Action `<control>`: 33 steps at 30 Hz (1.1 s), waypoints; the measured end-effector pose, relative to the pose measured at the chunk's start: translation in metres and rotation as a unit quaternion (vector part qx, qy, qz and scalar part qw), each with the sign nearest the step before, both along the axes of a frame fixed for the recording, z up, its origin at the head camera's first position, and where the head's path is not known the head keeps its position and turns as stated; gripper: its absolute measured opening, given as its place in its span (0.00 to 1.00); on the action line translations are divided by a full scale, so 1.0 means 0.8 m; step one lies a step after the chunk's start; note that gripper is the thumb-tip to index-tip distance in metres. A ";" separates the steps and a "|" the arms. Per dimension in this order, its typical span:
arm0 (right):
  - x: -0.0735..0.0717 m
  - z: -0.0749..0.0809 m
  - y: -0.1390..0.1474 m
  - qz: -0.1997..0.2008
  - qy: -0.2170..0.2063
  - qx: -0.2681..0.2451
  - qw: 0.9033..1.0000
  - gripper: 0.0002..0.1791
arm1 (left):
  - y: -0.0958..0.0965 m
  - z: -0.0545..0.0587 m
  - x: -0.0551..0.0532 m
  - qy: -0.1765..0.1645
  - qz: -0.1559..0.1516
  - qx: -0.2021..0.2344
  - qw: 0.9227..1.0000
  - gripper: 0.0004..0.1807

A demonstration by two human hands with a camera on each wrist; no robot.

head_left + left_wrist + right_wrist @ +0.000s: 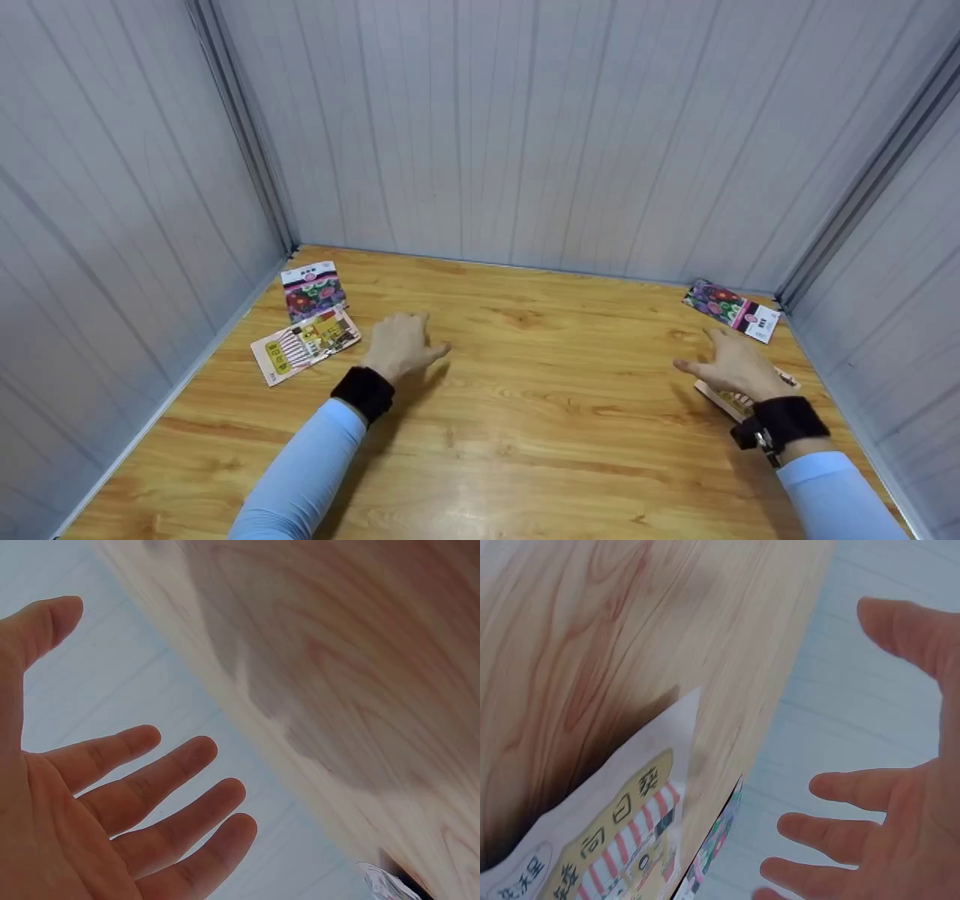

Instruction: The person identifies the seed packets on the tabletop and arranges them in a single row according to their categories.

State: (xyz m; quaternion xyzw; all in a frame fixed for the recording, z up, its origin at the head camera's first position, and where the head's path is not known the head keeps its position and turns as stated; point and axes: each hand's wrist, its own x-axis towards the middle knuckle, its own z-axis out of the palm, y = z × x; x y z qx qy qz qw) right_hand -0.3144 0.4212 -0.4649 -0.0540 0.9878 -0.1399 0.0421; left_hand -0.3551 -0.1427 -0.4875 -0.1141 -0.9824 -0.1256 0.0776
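Two bare hands above a tabletop (540, 420), with a pair of printed packets on each side. Left hand (400, 345): palm down, fingers and thumb extended and apart, grasping nothing. The left striped packet (304, 346) lies just outside this hand, its long axis running from an inner end beside the hand outward and back toward the person. The left floral packet (313, 291) lies farther forward and outward from the same hand, its near edge meeting the striped one; which lies uppermost is hard to tell from where I stand. Right hand (735, 365): likewise released, fingers spread, thumb turned inward toward the other hand. The right striped packet (731, 403) lies below it, partly concealed by hand and wrist, so that its long axis cannot be fully traced. The right floral packet (731, 309) lies ahead of the fingertips, slanting from a far inner end to a nearer outer end. Note the relation: each striped packet is the closer of its pair to the hand on its side, but the left lies to the side and the right underneath. In my judgement, a reach on the left would call for an outward shift, on the right chiefly a descent.
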 end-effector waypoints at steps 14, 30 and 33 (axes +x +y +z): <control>-0.013 -0.007 0.044 -0.049 -0.046 0.028 0.997 0.61 | -0.003 -0.004 0.002 0.004 0.001 -0.004 1.000 0.25; -0.018 -0.014 0.079 -0.076 -0.125 -0.012 0.989 0.73 | -0.006 -0.005 0.006 -0.006 0.000 0.005 1.000 0.21; -0.018 -0.014 0.082 -0.079 -0.137 -0.017 0.987 0.78 | -0.006 -0.005 0.006 -0.006 0.003 0.002 1.000 0.21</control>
